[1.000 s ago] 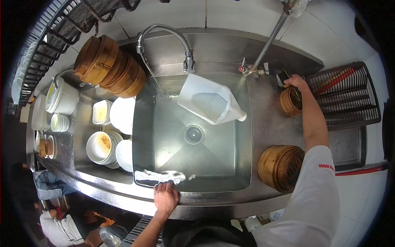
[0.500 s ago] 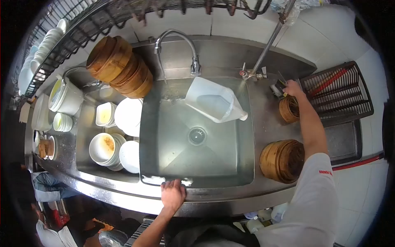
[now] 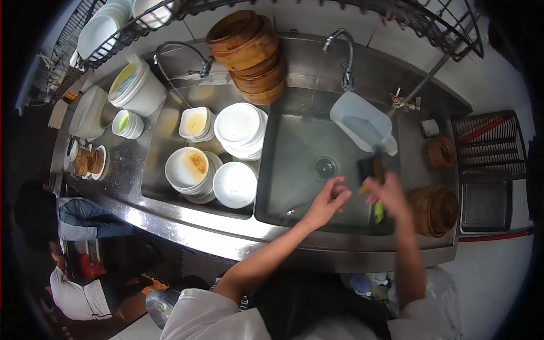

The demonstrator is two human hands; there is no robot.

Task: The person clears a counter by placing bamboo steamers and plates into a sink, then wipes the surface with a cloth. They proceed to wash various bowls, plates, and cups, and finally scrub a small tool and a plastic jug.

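Observation:
Over the sink basin [image 3: 294, 170], my left hand [image 3: 327, 204] hovers with fingers apart and nothing in them. My right hand [image 3: 388, 195], smeared by motion, is closed around a brush [image 3: 371, 168] with a dark head and a bright green end showing below the fingers. The hand hides much of it. Behind them, a translucent plastic scoop [image 3: 357, 122] lies tilted in the basin, apart from both hands. A thin stream falls from the faucet [image 3: 348, 73] at the back.
The left basin holds stacked white bowls [image 3: 187, 170] and plates [image 3: 239, 123]. Bamboo steamers [image 3: 246, 51] are piled behind; more steamers [image 3: 433, 211] stand right of the sink. A white bucket [image 3: 139, 90] sits left, a dark rack [image 3: 490, 136] right. Another person [image 3: 79, 294] is lower left.
My right hand has come from the right counter to over the sink with the brush. My left hand has left the front rim and risen over the basin. The view has swung left.

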